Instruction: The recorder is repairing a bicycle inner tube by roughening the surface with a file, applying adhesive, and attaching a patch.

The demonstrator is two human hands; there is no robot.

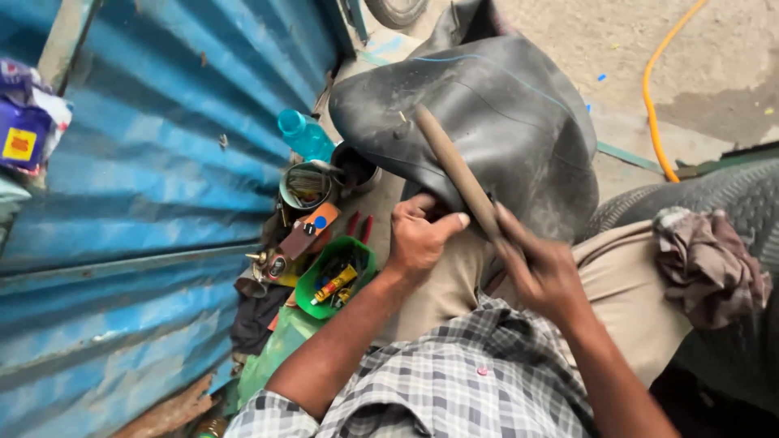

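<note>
A large black rubber inner tube [495,122] lies draped over my knees. My left hand [418,237] presses on its near edge, thumb stretched to the right. My right hand [542,272] is shut on a long brown round tool [454,166], a file or rasp, which slants up and left across the tube's surface. The hand is blurred. A small metal valve stem [401,122] sticks up from the tube near the tool's far tip.
A blue corrugated metal wall [146,203] fills the left. At its foot stand a green tray of small tools [333,280], a tin [306,186], a teal bottle [304,134]. A tyre with a rag [710,259] lies right; an orange hose [653,89] crosses the ground.
</note>
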